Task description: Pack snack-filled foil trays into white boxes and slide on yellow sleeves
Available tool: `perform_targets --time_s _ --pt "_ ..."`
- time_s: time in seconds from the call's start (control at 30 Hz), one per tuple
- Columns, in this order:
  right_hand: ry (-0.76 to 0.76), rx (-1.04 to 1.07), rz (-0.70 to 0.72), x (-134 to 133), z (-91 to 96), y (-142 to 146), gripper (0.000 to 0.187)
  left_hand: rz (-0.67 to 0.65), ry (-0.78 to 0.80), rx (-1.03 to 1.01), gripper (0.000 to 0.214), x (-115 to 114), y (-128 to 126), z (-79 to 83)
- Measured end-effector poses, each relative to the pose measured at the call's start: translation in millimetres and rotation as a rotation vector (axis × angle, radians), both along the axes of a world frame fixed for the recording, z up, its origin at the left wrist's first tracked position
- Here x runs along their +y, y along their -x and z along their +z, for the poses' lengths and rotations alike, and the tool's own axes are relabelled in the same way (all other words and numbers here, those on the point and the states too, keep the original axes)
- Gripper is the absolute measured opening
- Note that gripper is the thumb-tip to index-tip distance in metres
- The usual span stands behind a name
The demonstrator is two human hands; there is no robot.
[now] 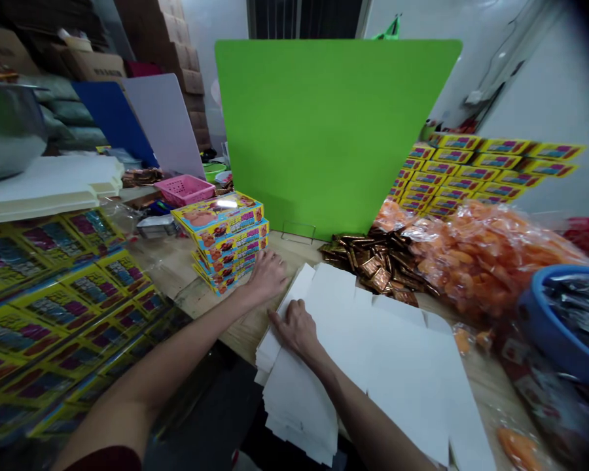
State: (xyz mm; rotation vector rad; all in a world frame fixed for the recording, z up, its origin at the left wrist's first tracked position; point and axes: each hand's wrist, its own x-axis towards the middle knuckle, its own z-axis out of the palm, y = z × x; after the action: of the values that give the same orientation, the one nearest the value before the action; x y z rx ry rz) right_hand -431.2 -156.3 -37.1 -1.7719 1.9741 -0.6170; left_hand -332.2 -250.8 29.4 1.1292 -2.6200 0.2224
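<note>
My left hand (pixel 267 276) is beside the right side of a stack of yellow printed boxes (pixel 220 226), its fingers stretched out and apart. Whether the fingertips touch the boxes I cannot tell. Under my right hand (pixel 298 327) lies a pile of flat white cartons (pixel 373 340), unfolded and blank side up. The right fingers are curled down at the left part of the top carton, with the thumb out to the side. Several cartons of the pile stick out over the table's front edge.
A green board (pixel 324 131) stands behind the table. Brown-wrapped packets (pixel 373 261), orange items in clear bags (pixel 476 255) and a blue basin (pixel 559 320) lie to the right. Stacked yellow boxes (pixel 59 301) are at left, with more boxes (pixel 461 170) at back right. A pink basket (pixel 185 190) sits behind.
</note>
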Motion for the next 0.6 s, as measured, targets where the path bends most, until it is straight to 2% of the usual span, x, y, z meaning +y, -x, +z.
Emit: perform_targets --time_s 0.1,0.23,0.37,0.5,0.6 --pt "-0.056 0.030 -0.012 -10.3 1.6 0.1 0.039 -0.021 -0.058 0.050 0.025 -2.6 11.7 -9.2" --pt "-0.054 -0.104 -0.032 -13.2 -2.8 13.5 0.021 -0.019 -0.193 0.169 0.022 -8.6 19.4 -19.1" --pt "0.045 -0.415 0.012 6.7 -15.3 36.5 0.015 -0.020 -0.419 0.359 0.029 -17.3 31.6 -34.3" --pt "0.136 -0.689 0.044 30.0 -27.2 41.6 0.018 -0.019 -0.703 0.576 0.039 -18.3 65.3 -56.5" --pt "0.140 -0.731 0.158 45.9 -18.2 51.6 0.027 -0.020 -0.950 0.742 0.050 -18.4 91.4 -72.9"
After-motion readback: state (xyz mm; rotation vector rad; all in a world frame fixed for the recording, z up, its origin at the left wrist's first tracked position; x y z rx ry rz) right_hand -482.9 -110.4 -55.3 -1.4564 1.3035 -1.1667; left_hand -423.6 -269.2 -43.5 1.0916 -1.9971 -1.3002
